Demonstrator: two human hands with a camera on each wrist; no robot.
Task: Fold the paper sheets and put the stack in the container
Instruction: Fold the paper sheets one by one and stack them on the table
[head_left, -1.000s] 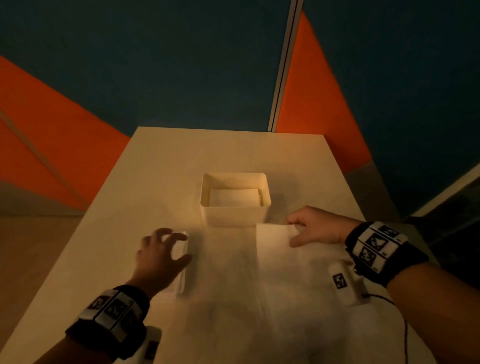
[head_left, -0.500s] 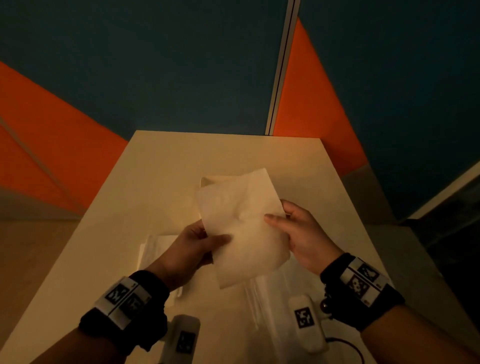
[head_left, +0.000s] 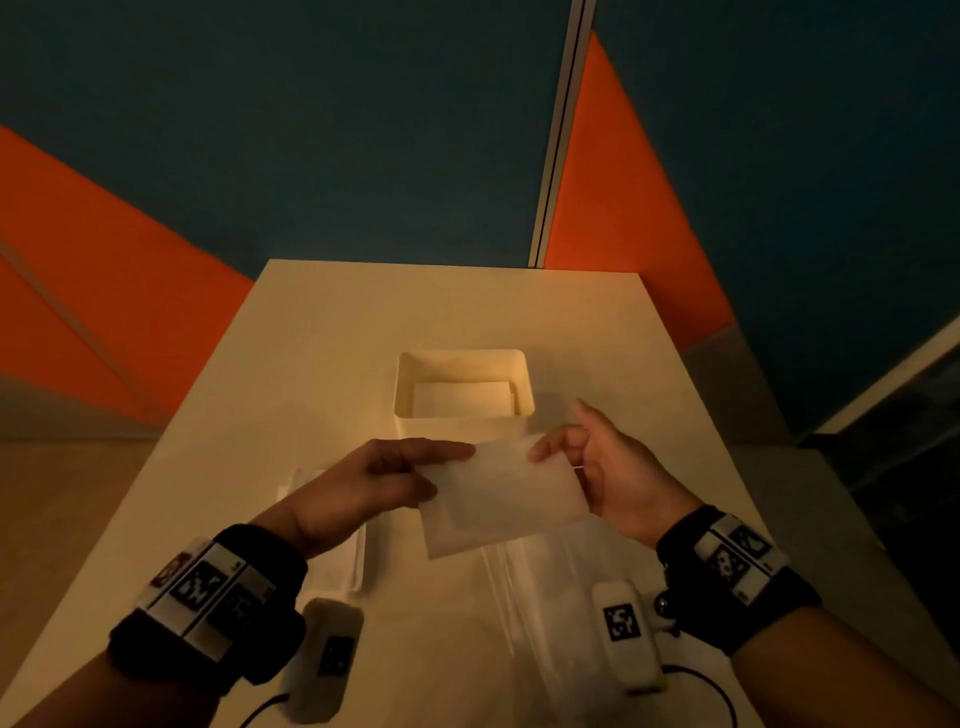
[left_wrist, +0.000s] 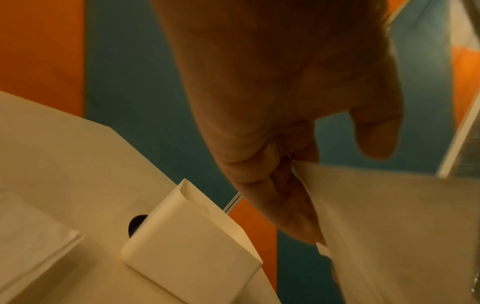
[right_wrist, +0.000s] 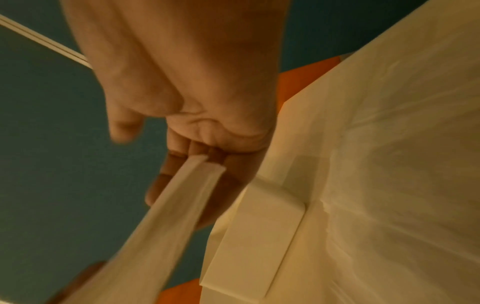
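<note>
Both hands hold one white paper sheet (head_left: 501, 496) folded over in the air, just in front of the white container (head_left: 464, 428). My left hand (head_left: 410, 467) pinches its left edge (left_wrist: 363, 216) between thumb and fingers. My right hand (head_left: 582, 457) pinches the right edge, where the two layers (right_wrist: 192, 185) meet at the fingers. A folded sheet (head_left: 462, 400) lies inside the container (left_wrist: 192, 246). More folded paper (head_left: 332, 535) lies on the table under my left forearm.
The pale table (head_left: 441, 312) runs to a far edge against a teal and orange wall. A clear plastic sheet (head_left: 524, 582) lies on the table below the held paper. A stack of paper (left_wrist: 33, 242) sits left of the container.
The right hand picked a sheet off the table and the left hand left the folded stack to join it. The sheet, raised and flat half a second ago, is now doubled over and lower.
</note>
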